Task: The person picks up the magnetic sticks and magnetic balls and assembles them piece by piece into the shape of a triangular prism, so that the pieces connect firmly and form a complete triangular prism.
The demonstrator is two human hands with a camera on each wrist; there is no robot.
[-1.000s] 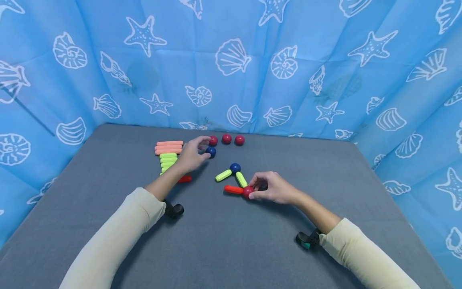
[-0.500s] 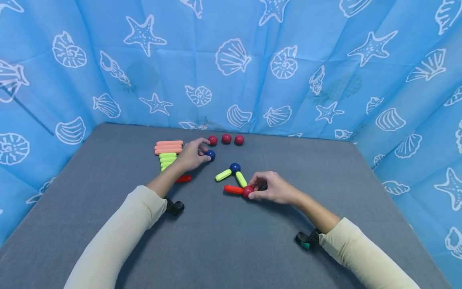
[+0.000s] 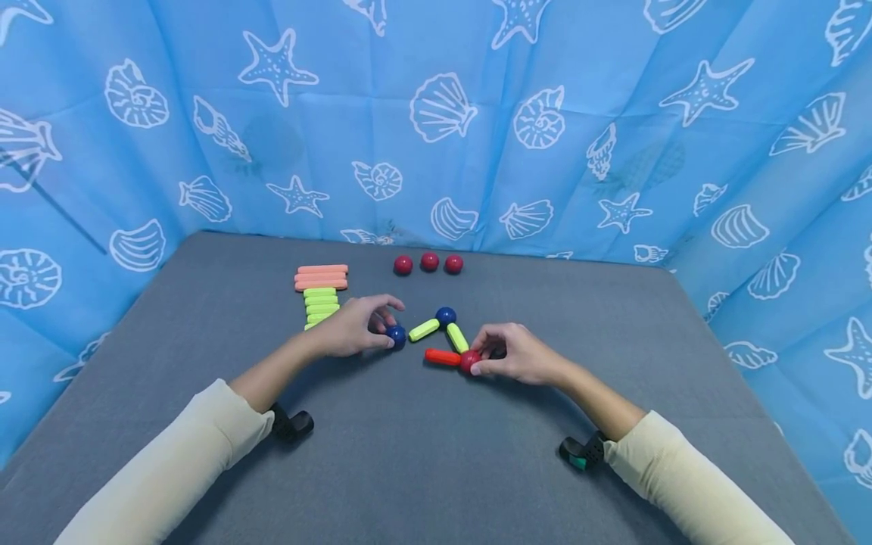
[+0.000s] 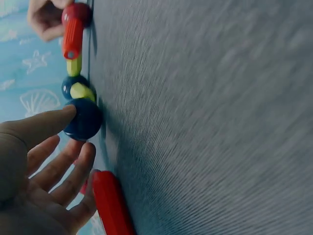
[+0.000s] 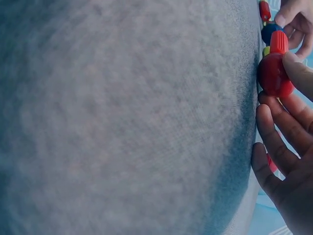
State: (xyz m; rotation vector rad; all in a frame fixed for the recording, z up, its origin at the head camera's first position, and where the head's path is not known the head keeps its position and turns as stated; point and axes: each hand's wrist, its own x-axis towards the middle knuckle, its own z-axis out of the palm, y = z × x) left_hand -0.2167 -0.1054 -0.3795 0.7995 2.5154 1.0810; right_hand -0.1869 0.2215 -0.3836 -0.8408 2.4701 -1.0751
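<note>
My left hand (image 3: 354, 327) pinches a blue ball (image 3: 396, 337) between thumb and fingertips; the left wrist view shows the thumb on this blue ball (image 4: 83, 121). It sits right by the free end of a yellow-green stick (image 3: 424, 330), contact unclear. That stick meets a second blue ball (image 3: 446, 316), from which another yellow-green stick (image 3: 457, 338) runs to a red ball (image 3: 468, 362). My right hand (image 3: 514, 354) holds the red ball with thumb and fingers. A red stick (image 3: 443, 356) juts leftward from it, also seen as a ribbed red stick (image 5: 279, 42) in the right wrist view.
Three red balls (image 3: 429, 262) stand in a row near the back edge of the grey table (image 3: 436, 454). Salmon sticks (image 3: 322, 278) and several yellow-green sticks (image 3: 320, 300) lie at left. Beside my left hand is a loose red stick (image 4: 111, 203). A blue curtain (image 3: 381, 113) hangs behind.
My left hand has brought the blue ball from near the back red balls toward me, close to the yellow-green stick. The right hand stays on the red ball.
</note>
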